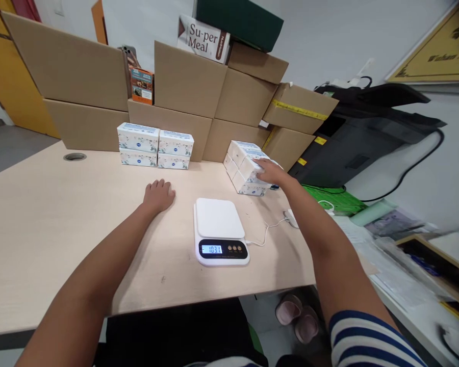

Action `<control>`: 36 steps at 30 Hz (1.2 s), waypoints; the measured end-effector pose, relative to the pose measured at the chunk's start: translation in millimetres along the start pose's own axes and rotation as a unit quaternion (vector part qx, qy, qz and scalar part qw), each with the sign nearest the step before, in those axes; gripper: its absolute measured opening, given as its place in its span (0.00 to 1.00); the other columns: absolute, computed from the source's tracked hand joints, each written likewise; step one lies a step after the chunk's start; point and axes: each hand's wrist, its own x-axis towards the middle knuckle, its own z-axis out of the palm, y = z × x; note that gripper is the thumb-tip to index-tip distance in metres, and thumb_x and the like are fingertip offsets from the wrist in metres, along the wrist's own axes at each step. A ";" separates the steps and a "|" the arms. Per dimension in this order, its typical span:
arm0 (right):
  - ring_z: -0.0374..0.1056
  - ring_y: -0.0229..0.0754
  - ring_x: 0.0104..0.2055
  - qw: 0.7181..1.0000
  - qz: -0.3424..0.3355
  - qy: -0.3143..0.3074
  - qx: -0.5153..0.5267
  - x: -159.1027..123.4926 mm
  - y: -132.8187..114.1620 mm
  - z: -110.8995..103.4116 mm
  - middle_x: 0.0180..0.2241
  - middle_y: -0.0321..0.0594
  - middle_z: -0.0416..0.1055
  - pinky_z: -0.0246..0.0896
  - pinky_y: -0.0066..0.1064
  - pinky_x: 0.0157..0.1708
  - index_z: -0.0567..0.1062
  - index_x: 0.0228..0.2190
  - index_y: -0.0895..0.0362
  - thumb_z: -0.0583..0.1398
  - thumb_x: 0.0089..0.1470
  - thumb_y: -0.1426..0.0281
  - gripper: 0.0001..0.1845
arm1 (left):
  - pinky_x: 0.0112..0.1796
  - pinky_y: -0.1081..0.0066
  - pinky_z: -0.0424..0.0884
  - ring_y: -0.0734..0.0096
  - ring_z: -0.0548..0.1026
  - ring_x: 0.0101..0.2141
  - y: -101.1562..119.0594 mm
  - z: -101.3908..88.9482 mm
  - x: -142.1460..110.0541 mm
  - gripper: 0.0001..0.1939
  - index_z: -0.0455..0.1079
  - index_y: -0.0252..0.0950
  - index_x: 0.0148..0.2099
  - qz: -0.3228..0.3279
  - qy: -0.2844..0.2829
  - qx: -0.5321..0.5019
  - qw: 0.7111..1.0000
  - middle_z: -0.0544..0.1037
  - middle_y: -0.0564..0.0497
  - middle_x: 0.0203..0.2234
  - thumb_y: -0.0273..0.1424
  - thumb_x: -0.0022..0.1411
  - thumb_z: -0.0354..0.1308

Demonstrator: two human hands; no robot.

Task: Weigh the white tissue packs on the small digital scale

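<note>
A white kitchen scale [221, 229] sits on the pale wooden table [42, 224], its pan bare and its display lit. My left hand [159, 195] rests on the tabletop to the left of the scale, fingers curled under, holding nothing. My right hand [268, 171] reaches to a stack of small white boxes [245, 165] at the table's right and lies over the top front box, fingers wrapped on it. A second stack of white boxes [155, 146] stands further back, left of centre.
Cardboard cartons [191, 81] form a wall along the table's back edge. A black printer [367, 132] stands at the right, with papers on a lower surface. The scale's white cable [270, 227] trails right. A cable hole [75, 156] sits far left. Slippers [296, 316] lie under the table.
</note>
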 end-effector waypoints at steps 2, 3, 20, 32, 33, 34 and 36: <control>0.58 0.71 0.83 1.000 0.003 0.002 -0.001 -1.2 -3.7 -0.3 0.80 0.53 0.65 0.57 0.69 0.81 0.65 0.80 0.48 0.67 0.56 0.61 0.53 | 0.78 0.45 0.57 0.45 0.60 0.82 0.6 0.1 -1.2 0.32 0.69 0.38 0.77 -0.002 0.001 -0.004 1.000 0.64 0.37 0.82 0.41 0.83 0.41; 0.57 0.72 0.83 1.000 0.007 0.001 -0.002 -1.9 -6.3 -0.3 0.80 0.54 0.65 0.57 0.71 0.80 0.65 0.80 0.49 0.66 0.56 0.63 0.52 | 0.79 0.45 0.57 0.45 0.60 0.82 1.0 0.3 -1.9 0.31 0.69 0.37 0.78 -0.004 0.001 -0.006 1.000 0.64 0.37 0.83 0.41 0.83 0.41; 0.37 0.64 0.90 0.981 -0.188 0.017 0.043 98.2 -267.6 24.5 0.88 0.56 0.40 0.36 0.68 0.86 0.50 0.85 0.52 0.62 0.71 0.63 0.50 | 0.81 0.48 0.52 0.46 0.57 0.84 8.1 -0.2 -17.5 0.31 0.65 0.35 0.80 -0.029 -0.026 -0.013 0.999 0.60 0.37 0.84 0.40 0.85 0.44; 0.41 0.71 0.89 0.989 -0.146 -0.020 0.018 134.1 -332.7 55.7 0.86 0.69 0.43 0.35 0.66 0.85 0.48 0.85 0.57 0.73 0.62 0.54 0.64 | 0.83 0.48 0.50 0.48 0.54 0.85 8.1 1.1 -31.9 0.35 0.60 0.31 0.83 -0.045 -0.050 -0.038 0.997 0.56 0.37 0.86 0.43 0.85 0.43; 0.39 0.70 0.90 0.988 -0.152 -0.017 0.015 126.7 -330.4 59.5 0.86 0.69 0.41 0.33 0.65 0.85 0.46 0.85 0.57 0.72 0.63 0.53 0.65 | 0.83 0.48 0.49 0.48 0.53 0.85 7.9 1.3 -31.7 0.35 0.60 0.30 0.83 -0.044 -0.050 -0.041 0.997 0.56 0.36 0.86 0.43 0.84 0.43; 0.37 0.70 0.90 0.987 -0.158 -0.015 0.012 117.3 -327.0 62.7 0.87 0.68 0.40 0.33 0.65 0.85 0.45 0.85 0.58 0.71 0.63 0.52 0.65 | 0.83 0.47 0.49 0.48 0.53 0.85 7.6 1.4 -31.3 0.35 0.60 0.30 0.83 -0.043 -0.051 -0.043 0.997 0.56 0.36 0.86 0.43 0.84 0.43; 0.36 0.70 0.90 0.985 -0.171 -0.009 0.010 93.0 -317.3 66.3 0.87 0.68 0.39 0.34 0.63 0.85 0.45 0.85 0.60 0.70 0.64 0.53 0.64 | 0.83 0.47 0.48 0.48 0.52 0.85 7.0 1.8 -29.9 0.35 0.60 0.30 0.83 -0.039 -0.050 -0.047 0.997 0.55 0.35 0.86 0.42 0.84 0.43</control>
